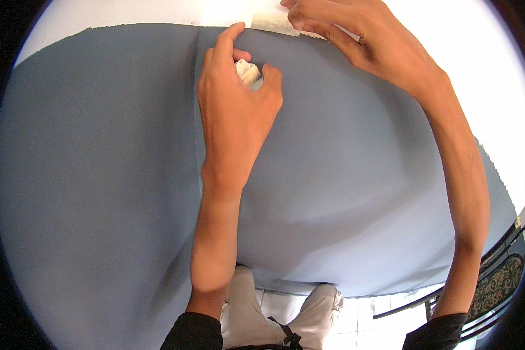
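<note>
The head view is filled mostly by the wall (344, 151), blue-grey below and white above, with a ragged paint edge; glare washes out the upper right. Your trousers (239, 315), pale beige, are cut off by the lower edge, and the wall hides your feet. The chair (499, 286), dark-framed with a patterned back, is cropped at right, partly behind your right forearm. White floor (361, 332) tiles show between.

Your right hand (361, 35) is up at the paint edge, its top cut off by the frame. Its fingers bend toward the strip's right end; you cannot tell here whether they pinch it or only rest there. Your left hand (239, 99) is lower, its thumb and fingers curled around the wad, with the gripping pads mostly hidden.

The strip (272, 23) lies along the paint edge, beige, flat and slightly see-through, its upper border lost in the brightness. The wad (248, 71) sits in the thumb gap, cream-white, creased and angular; its far side is covered, so its full shape is unclear.
</note>
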Tool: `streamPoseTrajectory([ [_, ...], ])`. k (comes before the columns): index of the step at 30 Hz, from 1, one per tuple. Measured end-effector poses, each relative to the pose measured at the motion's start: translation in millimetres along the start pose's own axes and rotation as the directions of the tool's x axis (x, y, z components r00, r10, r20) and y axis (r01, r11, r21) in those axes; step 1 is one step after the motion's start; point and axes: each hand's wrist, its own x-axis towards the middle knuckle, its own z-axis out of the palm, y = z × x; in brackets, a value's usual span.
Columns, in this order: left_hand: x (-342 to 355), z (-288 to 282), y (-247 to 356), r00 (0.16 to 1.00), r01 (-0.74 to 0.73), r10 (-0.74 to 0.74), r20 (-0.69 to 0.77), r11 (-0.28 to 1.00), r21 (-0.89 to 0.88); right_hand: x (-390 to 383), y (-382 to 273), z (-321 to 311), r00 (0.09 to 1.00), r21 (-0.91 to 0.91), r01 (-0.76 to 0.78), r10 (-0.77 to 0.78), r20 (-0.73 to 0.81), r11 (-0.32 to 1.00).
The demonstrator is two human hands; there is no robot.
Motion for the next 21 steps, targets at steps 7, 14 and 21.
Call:
streamPoseTrajectory([
  [7, 0, -3, 10, 0.995, 0.101, -0.099, 0.034, 0.991, -0.085, -7, -13, -8, 1.0, -0.035, -0.027, 0.026, -0.017, 0.999],
  [14, -9, -1, 13, 0.997, 0.05, -0.05, 0.065, 0.999, 0.009, -21, 2, -5, 0.999, -0.034, 0.001, -0.002, -0.037, 0.999],
  [21, -12, -8, 13, 0.993, 0.085, -0.084, 0.089, 0.996, -0.007, -24, 1, -2, 1.0, -0.039, -0.023, 0.023, -0.019, 0.999],
])
